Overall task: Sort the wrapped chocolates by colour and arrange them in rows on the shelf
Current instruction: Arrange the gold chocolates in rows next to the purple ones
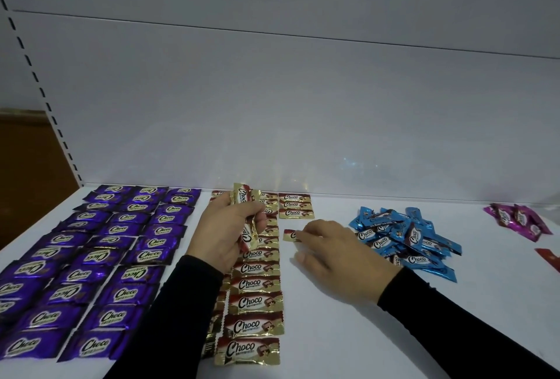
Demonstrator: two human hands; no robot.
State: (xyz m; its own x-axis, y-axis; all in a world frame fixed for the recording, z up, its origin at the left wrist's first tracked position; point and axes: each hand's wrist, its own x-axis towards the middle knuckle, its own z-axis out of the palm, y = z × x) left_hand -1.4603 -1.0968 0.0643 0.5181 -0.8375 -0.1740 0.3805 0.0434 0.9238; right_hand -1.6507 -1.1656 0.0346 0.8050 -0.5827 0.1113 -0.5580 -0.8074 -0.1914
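Purple wrapped chocolates lie in three rows on the left of the white shelf. Gold-and-brown chocolates form rows in the middle, with three more heading a further row at the back. My left hand grips a bunch of gold chocolates above those rows. On the shelf below the three at the back lies a single gold chocolate, pinched by the fingertips of my right hand. A loose pile of blue chocolates sits to the right.
A small heap of pink chocolates lies at the far right, with a red wrapper at the edge of view. The shelf's white back wall rises behind; a slotted upright stands at the left.
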